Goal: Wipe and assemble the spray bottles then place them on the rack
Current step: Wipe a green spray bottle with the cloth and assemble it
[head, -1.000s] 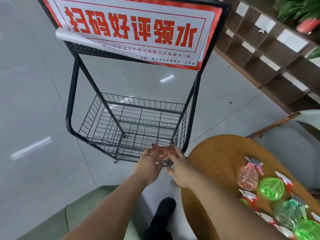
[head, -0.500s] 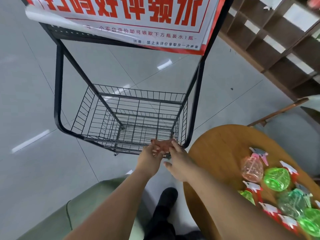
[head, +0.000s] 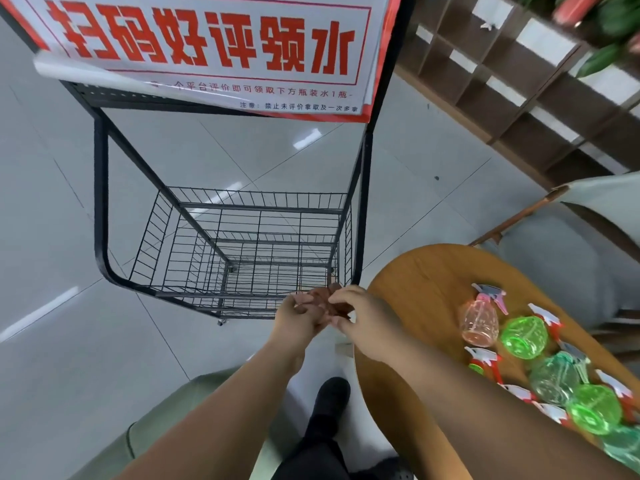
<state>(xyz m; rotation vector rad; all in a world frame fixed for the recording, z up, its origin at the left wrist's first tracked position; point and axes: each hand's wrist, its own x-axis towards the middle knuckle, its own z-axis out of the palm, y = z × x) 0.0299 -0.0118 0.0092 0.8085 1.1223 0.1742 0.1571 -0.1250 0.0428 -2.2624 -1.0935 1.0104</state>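
Left arm: is stretching forward from the bottom of the view, bare, its left hand (head: 298,318) hovering just in front of the near right corner of the rack (head: 100,202).
Right arm: is reaching in over the edge of the round wooden table (head: 415,282), its right hand (head: 365,318) meeting the left one, knuckles up.
Held piece: a reddish-brown wad (head: 329,299) is sitting between the two hands. It is too bunched and too covered to tell what it is or which way it runs.
Left fingers: are curling inward, gripping the wad from the left.
Right fingers: are bending down over the wad's top and right side, pinching it narrowly.
Spray bottles: are lying on the table to the right, well apart from the hands. They include a pink bottle (head: 479,322), a green bottle (head: 524,336) just beside it and more toward the corner.
Bottle axis: the pink one is lying with its base toward the person and its trigger head pointing away.
Rack: its wire basket (head: 242,251) is sitting low, under a red-and-white sign (head: 207,53).
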